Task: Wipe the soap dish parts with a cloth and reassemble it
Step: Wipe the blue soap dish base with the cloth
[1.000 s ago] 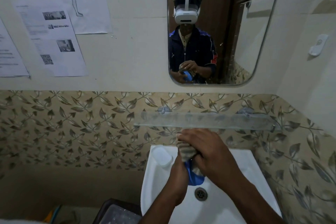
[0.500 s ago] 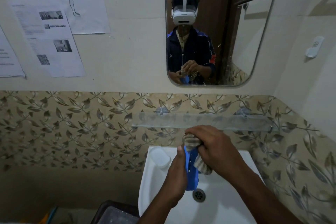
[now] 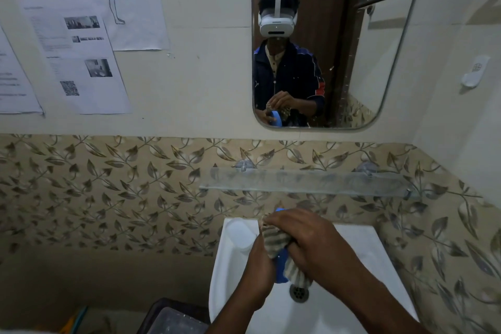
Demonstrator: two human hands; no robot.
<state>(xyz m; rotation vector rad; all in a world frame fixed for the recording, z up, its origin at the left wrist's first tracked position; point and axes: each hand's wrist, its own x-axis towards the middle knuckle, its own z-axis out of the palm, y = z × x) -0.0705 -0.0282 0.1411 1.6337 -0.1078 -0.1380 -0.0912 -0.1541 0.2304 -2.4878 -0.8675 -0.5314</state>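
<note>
Head view: right hand [image 3: 306,241] fingers [image 3: 273,221] clenched around the striped cloth [image 3: 276,243], pressing it onto the blue soap dish part [image 3: 282,266], which is held on edge over the sink [image 3: 360,247] w/ the left hand [image 3: 257,271] gripping its near side. Most of the part is hidden by cloth and hands; only a blue strip shows between the palms plus a tip above the right knuckles. Step in hand, I'd say: wiping this part. To do it well, keep the left grip firm so the part doesn't twist, work the cloth along both faces and into the rim, then turn the part to reach the covered side. A white piece [image 3: 240,234] sits on the sink's back-left corner, poss. the other dish part, can't confirm. Drain [image 3: 299,291] directly below, so a slip lands in the basin.
</note>
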